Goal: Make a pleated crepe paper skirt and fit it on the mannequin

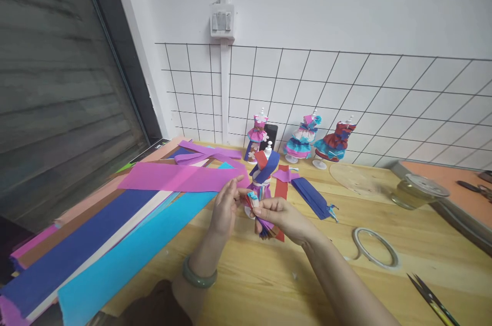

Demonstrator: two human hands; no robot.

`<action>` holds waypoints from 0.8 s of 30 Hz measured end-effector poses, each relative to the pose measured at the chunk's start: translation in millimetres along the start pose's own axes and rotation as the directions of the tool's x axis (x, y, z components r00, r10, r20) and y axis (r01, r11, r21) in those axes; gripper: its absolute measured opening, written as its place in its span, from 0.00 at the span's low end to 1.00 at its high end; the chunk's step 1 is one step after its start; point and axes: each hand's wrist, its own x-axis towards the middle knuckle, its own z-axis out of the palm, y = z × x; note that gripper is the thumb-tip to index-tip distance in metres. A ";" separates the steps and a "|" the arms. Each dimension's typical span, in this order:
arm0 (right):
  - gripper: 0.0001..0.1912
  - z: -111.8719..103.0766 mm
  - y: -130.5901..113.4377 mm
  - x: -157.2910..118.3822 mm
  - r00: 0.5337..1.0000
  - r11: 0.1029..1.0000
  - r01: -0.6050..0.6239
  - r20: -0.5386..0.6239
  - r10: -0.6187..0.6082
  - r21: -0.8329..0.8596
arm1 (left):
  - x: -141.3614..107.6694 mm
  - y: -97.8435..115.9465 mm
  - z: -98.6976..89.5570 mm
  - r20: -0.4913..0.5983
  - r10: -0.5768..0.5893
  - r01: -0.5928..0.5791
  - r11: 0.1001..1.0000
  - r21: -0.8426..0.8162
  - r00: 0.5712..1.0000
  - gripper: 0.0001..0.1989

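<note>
In the head view my right hand [285,217] pinches a pleated bundle of crepe paper [267,224], with purple, brown and dark blue folds fanning out below and a light blue and white gathered top. My left hand [226,207] has its fingertips at the bundle's upper left side, closed on it; its other fingers point up. Just behind the bundle stands a small white dress form [265,168], wrapped with red and dark blue paper across the chest, a white waistband and a purple skirt. My hands partly hide its lower part.
Long crepe paper strips [126,236] cover the left side. Three dressed mini forms [303,136] and a phone [271,134] stand by the wall. To the right are a folded blue paper piece [312,198], a tape roll [374,249], scissors [432,298] and a clear tape roll [418,190].
</note>
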 end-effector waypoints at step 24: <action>0.20 3.1 20.5 0.8 0.855 0.892 -0.175 0.513 -0.073 0.418 | -7.2 9.4 -6.3 0.363 -0.102 0.127 0.991 -0.045 0.926 0.34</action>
